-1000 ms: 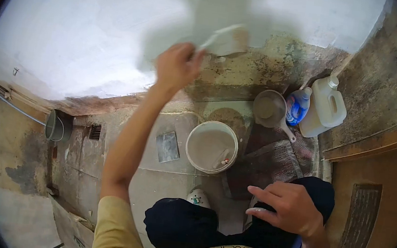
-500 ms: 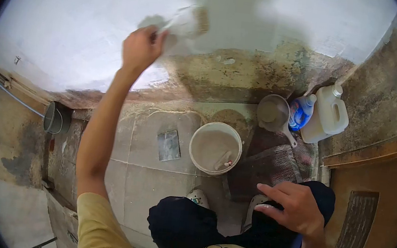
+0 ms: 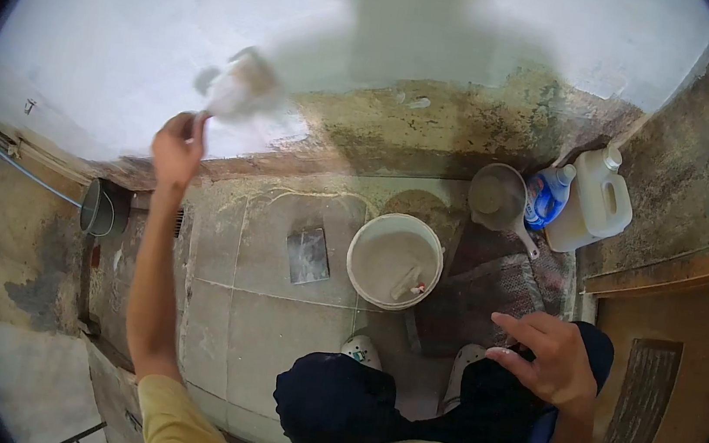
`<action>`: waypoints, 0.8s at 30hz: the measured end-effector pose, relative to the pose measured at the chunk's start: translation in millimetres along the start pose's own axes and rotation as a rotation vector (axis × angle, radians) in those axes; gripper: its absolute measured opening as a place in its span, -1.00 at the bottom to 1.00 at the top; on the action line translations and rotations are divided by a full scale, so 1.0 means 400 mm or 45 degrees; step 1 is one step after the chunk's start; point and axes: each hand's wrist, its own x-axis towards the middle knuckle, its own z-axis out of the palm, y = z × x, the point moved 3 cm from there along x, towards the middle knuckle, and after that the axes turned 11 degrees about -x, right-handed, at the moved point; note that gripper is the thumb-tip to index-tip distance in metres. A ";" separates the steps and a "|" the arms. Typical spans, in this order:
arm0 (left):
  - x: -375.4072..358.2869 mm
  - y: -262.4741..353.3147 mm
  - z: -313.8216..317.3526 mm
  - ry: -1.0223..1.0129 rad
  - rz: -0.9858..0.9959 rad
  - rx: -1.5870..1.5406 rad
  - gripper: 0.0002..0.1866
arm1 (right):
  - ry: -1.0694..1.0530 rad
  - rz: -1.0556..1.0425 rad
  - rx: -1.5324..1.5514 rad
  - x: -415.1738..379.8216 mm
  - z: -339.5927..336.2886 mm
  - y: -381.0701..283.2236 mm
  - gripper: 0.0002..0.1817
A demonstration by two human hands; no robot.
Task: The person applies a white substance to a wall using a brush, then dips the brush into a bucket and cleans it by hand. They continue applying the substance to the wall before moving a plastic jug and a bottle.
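In my left hand [image 3: 177, 149] is the handle of a wide paintbrush [image 3: 238, 88], white-coated and blurred by motion, its bristles pointing up and right over the wall. White coating covers the upper wall [image 3: 112, 45], while a stained, mouldy band [image 3: 463, 116] shows along its lower part. My right hand [image 3: 553, 362] hangs over my right knee, empty, with index finger and thumb apart and white specks on the thumb. In front of my feet stands a white bucket [image 3: 352, 265] with pale greyish liquid and a small white object with a red end inside.
A dipper [image 3: 497, 201], a blue-labelled bottle [image 3: 548, 195] and a cloudy jug [image 3: 593, 201] stand in the right corner. A dark mat [image 3: 476, 301] lies beside the bucket. On the tiled floor is a grey square plate [image 3: 308, 256]. At far left sits a dark pail [image 3: 104, 209].
My left hand has swept the paintbrush down and to the left along the wall. My right hand keeps its pose over the knee; the whole view has shifted slightly.
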 end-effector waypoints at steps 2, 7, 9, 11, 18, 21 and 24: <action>0.013 0.089 0.118 -0.042 0.085 -0.166 -0.72 | -0.002 -0.022 0.009 0.008 0.006 -0.011 -0.55; 0.089 0.509 0.313 -0.009 0.376 -0.334 -0.69 | 0.026 -0.081 0.040 0.014 0.024 -0.044 -0.52; 0.126 0.604 0.362 -0.062 0.425 -0.331 -0.68 | 0.062 -0.161 0.002 0.010 0.019 -0.061 -0.51; 0.171 0.636 0.378 -0.076 0.410 -0.314 -0.64 | 0.065 -0.154 -0.001 -0.004 0.012 -0.073 -0.50; 0.230 0.440 0.259 -0.033 0.328 -0.147 -0.57 | 0.062 -0.115 0.036 -0.021 0.001 -0.061 -0.50; 0.213 0.269 0.132 0.047 0.261 -0.035 -0.60 | 0.045 -0.109 0.051 -0.001 0.013 -0.045 -0.52; 0.182 0.084 -0.013 0.030 0.111 0.142 -0.59 | -0.029 -0.102 0.032 0.015 0.020 -0.025 -0.55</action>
